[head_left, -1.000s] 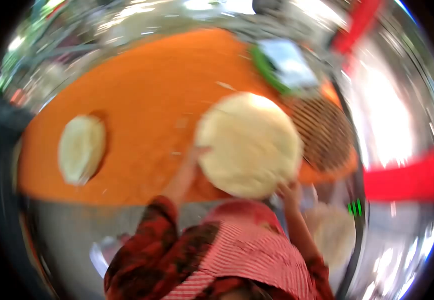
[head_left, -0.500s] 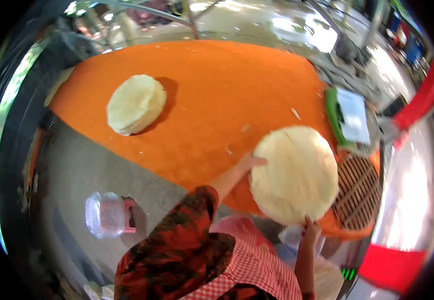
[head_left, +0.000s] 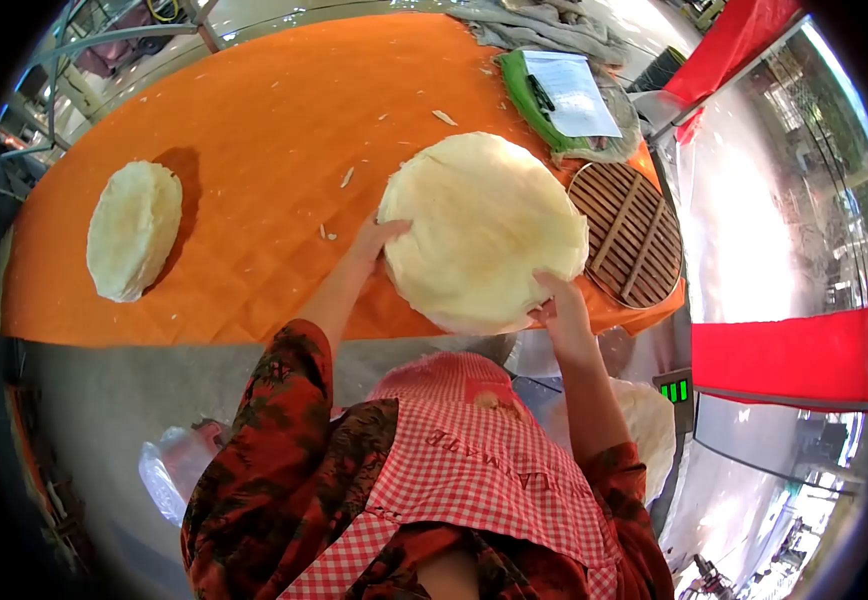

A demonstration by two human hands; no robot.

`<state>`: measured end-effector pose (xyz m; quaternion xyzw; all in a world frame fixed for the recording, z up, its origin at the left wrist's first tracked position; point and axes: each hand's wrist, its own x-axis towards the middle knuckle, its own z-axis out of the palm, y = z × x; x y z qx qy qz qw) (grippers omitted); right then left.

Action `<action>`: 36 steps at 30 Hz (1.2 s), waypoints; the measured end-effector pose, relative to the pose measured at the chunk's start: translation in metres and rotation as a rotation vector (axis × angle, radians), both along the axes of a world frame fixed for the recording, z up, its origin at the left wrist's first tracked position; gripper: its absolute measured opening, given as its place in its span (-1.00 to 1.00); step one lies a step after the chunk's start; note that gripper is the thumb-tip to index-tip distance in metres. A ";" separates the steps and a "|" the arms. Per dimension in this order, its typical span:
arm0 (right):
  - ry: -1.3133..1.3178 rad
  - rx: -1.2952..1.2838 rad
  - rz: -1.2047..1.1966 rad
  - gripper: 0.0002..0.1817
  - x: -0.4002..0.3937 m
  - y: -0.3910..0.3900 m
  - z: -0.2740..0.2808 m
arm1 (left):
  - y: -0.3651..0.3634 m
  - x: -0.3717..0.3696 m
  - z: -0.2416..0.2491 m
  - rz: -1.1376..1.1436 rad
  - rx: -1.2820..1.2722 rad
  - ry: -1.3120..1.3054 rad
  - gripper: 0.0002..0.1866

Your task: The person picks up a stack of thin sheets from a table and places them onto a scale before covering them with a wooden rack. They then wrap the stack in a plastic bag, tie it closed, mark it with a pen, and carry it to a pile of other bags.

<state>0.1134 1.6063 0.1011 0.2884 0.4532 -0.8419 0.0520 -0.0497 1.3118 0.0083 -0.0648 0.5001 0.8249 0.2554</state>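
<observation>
Shifted inward: right hand [head_left: 562, 308] — with left hand [head_left: 379, 238], each grip clamped on larger disc [head_left: 479, 225] — of two.

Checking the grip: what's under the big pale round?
Orange cloth shows left of the pale round; a slatted rack is at its right. The left hand shows its thumb on top, fingers hidden. What's directly beneath is covered.
</observation>
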 end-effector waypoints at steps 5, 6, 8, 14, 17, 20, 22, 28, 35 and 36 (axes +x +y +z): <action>-0.078 -0.131 -0.176 -0.59 -0.044 0.019 0.028 | -0.023 0.025 0.012 0.442 -0.714 0.327 -0.52; -0.051 -0.154 -0.174 -0.59 -0.049 0.021 0.042 | -0.043 0.036 0.001 0.132 -0.547 0.113 -0.43; -0.001 -0.159 -0.168 -0.61 -0.054 0.020 0.065 | -0.049 0.075 0.019 -0.225 -0.071 -0.400 -0.21; -0.058 -0.014 -0.084 -0.56 -0.022 0.040 0.017 | -0.003 0.061 0.057 -0.026 0.572 -0.328 -0.14; 0.427 0.486 0.330 -0.47 0.031 0.073 -0.087 | 0.006 0.038 0.019 -0.046 0.287 -0.128 -0.19; 0.012 -0.284 -0.071 -0.46 0.020 0.042 -0.053 | 0.010 0.035 0.031 -0.018 0.009 -0.109 -0.27; 0.158 -0.340 -0.045 -0.40 0.009 0.042 -0.043 | 0.001 0.031 0.025 -0.078 0.000 -0.147 -0.34; 0.076 -0.075 -0.278 -0.61 0.045 0.046 0.053 | 0.018 0.028 0.097 -0.180 0.157 -0.064 -0.46; 0.101 -0.104 -0.659 -0.54 0.242 0.104 0.096 | 0.162 0.119 0.198 -0.599 0.088 0.074 -0.54; -0.037 0.018 -0.759 -0.62 0.272 0.117 0.110 | 0.190 0.130 0.183 -0.649 0.102 0.074 -0.58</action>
